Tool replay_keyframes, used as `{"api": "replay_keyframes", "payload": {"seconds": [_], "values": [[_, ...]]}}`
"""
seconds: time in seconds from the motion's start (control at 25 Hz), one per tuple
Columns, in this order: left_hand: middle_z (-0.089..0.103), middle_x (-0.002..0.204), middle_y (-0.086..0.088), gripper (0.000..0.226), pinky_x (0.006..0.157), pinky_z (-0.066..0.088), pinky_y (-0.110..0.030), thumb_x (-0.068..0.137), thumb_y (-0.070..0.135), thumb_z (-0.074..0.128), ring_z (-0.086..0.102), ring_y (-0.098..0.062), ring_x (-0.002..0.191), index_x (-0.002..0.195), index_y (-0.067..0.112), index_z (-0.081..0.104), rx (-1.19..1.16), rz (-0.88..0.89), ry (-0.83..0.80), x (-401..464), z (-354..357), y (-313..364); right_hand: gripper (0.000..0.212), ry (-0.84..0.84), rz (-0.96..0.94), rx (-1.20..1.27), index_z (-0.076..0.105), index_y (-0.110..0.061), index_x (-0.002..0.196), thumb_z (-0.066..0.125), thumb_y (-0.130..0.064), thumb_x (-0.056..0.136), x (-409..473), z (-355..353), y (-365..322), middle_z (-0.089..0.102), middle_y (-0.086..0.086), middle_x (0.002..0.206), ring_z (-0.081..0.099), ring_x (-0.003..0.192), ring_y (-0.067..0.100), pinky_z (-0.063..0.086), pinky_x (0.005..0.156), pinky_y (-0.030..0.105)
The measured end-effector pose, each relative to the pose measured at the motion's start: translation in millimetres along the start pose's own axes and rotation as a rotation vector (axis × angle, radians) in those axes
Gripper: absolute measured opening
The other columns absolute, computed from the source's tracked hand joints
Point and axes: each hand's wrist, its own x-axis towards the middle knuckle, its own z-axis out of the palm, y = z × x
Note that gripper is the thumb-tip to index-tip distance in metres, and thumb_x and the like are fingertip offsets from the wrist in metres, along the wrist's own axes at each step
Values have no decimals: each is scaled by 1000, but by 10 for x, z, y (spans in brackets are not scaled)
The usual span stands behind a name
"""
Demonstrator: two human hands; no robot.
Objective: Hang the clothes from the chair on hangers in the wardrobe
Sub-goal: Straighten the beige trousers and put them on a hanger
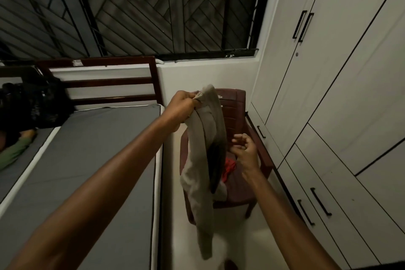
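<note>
Grey-beige cloth, a garment (pixel 205 149), hangs from your left hand (pixel 180 106), pinched at its top above the plastic chair (pixel 235 114). Your right hand (pixel 246 149) is loosely curled, empty. Red cloth (pixel 229 166) remains seated (no hanger visible); wardrobe (pixel 328 72) doors closed, so nothing's hung.

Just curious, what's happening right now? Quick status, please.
Left hand grips beige garment, lifted. Right hand loose, empty. Red cloth on chair. Wardrobe closed.
</note>
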Motion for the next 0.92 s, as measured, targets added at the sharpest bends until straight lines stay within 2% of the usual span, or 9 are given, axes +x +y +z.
{"api": "replay_keyframes", "payload": {"seconds": [0.08, 0.16, 0.28, 0.4, 0.48, 0.6, 0.68, 0.8, 0.92], "values": [[61, 66, 3, 27, 50, 47, -16, 101, 5, 49, 58, -9, 62, 84, 11, 69, -50, -19, 25, -63, -95, 92, 72, -93, 35, -334, 61, -42, 126, 95, -42, 63, 2, 35, 316, 62, -10, 120, 63, 105, 10, 59, 82, 32], [62, 75, -5, 26, 57, 49, -17, 99, 2, 47, 59, -11, 67, 86, 10, 68, -92, -18, 58, -74, -170, 192, 44, -148, 47, -433, 70, -44, 111, 91, -36, 73, -140, 162, 443, 72, -8, 108, 71, 97, 16, 60, 83, 34], [57, 86, -14, 15, 70, 48, -29, 88, -1, 53, 57, -24, 82, 82, 8, 63, -117, -42, 81, -37, -296, 298, 22, -177, 201, -223, 74, -11, 109, 77, -18, 88, -173, 280, 715, 73, 19, 105, 69, 98, 42, 56, 80, 37], [58, 87, -10, 9, 74, 53, -33, 80, 3, 61, 59, -23, 88, 81, 11, 60, -96, -120, 69, -7, -422, 342, 13, -84, 467, -9, 68, -27, 107, 64, -37, 100, -66, 264, 657, 71, 14, 101, 70, 91, 29, 55, 91, 42], [60, 88, -10, 13, 77, 55, -36, 75, 2, 59, 61, -23, 89, 86, 8, 63, -91, -200, 98, 55, -492, 327, 22, -69, 539, 165, 70, -20, 109, 53, -33, 105, 35, 195, 497, 73, 12, 104, 68, 97, 30, 56, 93, 47], [65, 93, -9, 22, 69, 53, -32, 82, 11, 61, 64, -22, 88, 103, 6, 64, -45, -254, 193, 143, -574, 200, 22, -154, 496, 294, 76, -13, 102, 72, -30, 87, 137, -77, 220, 75, 12, 93, 68, 87, 30, 55, 80, 38], [63, 89, -8, 14, 68, 50, -31, 82, 14, 63, 61, -20, 84, 96, 10, 63, -61, -267, 231, 183, -668, 98, 34, -248, 389, 318, 74, -15, 105, 81, -24, 73, 308, -318, -7, 71, 11, 87, 65, 82, 27, 53, 78, 36], [62, 93, -9, 17, 72, 50, -32, 84, 19, 69, 60, -21, 87, 97, 11, 63, -45, -298, 297, 220, -846, -101, 59, -479, 218, 307, 61, -14, 138, 69, 8, 84, 623, -661, -286, 69, 15, 123, 67, 113, 30, 56, 100, 43], [59, 90, -7, 6, 74, 48, -33, 84, 12, 65, 57, -20, 87, 88, 14, 61, -98, -286, 375, 215, -794, -254, 68, -527, 125, -30, 63, -8, 134, 73, 20, 73, 791, -782, -431, 70, 13, 127, 64, 124, 29, 53, 106, 49]]}}
